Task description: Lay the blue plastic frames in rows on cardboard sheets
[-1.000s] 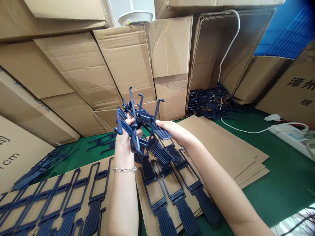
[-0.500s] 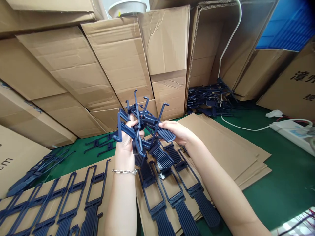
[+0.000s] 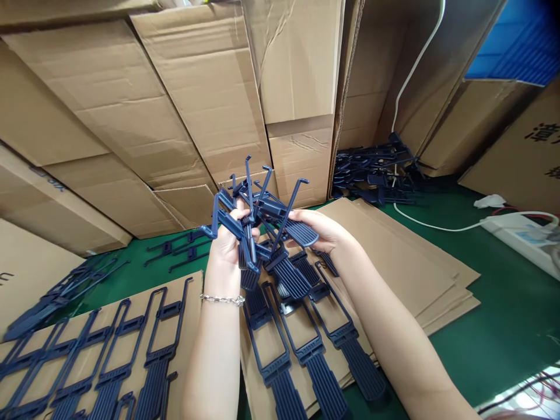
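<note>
A tangled bunch of dark blue plastic parts (image 3: 286, 273), with ribbed paddles and hooked rods, is held up above the table. My left hand (image 3: 228, 242) is wrapped round the bunch from the left, a chain bracelet on its wrist. From the right, my right hand (image 3: 321, 228) pinches a ribbed paddle (image 3: 301, 233) of the same bunch, its fingers partly hidden behind it. Below the hands, several similar blue frames (image 3: 308, 348) lie side by side on a cardboard sheet (image 3: 271, 338).
More frames (image 3: 157, 350) lie on cardboard at the left, with loose ones (image 3: 65, 291) beyond. Cardboard boxes (image 3: 201, 87) stand behind. A pile of blue parts (image 3: 371, 172) fills an open box's mouth. Flat cardboard (image 3: 402, 262) and a white power strip (image 3: 525, 233) lie right.
Both hands and the bunch have shifted slightly right in view. The camera view has tilted down a little, and the white bowl at the top has nearly left it.
</note>
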`<state>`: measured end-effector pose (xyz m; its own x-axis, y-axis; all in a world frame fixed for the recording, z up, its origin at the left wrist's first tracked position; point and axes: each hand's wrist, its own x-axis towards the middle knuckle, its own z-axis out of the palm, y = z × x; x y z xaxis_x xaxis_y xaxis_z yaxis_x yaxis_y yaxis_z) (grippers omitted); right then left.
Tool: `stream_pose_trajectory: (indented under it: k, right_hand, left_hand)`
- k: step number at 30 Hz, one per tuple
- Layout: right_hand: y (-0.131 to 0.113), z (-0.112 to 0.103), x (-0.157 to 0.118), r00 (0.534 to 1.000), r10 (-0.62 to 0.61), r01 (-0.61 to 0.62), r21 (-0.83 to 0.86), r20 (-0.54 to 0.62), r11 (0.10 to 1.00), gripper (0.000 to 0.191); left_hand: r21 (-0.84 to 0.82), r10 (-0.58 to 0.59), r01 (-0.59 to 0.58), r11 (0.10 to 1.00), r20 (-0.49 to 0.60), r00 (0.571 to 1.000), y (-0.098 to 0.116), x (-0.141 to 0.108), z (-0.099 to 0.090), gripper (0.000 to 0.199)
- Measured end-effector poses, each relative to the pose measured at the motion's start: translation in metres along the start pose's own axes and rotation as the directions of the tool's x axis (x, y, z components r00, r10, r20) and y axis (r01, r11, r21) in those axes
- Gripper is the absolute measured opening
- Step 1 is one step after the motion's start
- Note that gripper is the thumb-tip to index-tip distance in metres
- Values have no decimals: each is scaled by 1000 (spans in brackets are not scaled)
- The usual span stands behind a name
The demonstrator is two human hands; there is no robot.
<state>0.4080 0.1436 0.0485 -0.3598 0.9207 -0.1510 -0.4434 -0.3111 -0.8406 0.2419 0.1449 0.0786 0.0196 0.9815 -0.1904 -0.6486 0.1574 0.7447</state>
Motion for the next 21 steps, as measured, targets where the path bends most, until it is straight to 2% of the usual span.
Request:
stream_pose_trajectory:
  k: [3, 7, 13, 17, 21]
  right_hand:
    - [1, -3, 1, 999, 37, -37, 10, 18, 999, 10]
    - [3, -5, 5, 998, 31, -33, 38, 50, 999, 15]
    - [3, -13, 7, 995, 23, -41, 196, 95, 980, 15]
    - [0, -17, 7, 991, 37, -62, 200, 129, 978, 16]
    - [-2, -19, 6, 993, 44, -65, 190, 113, 980, 16]
  left_hand:
    - [2, -46, 46, 999, -3, 999, 0, 3, 2, 23]
    - [-8, -51, 52, 999, 46, 998, 2, 5, 1, 26]
    - [20, -93, 91, 996, 124, 988, 4, 3, -3, 27]
    - [12, -78, 77, 997, 167, 983, 2, 1, -2, 18]
    - [48, -81, 73, 996, 196, 977, 2, 1, -1, 16]
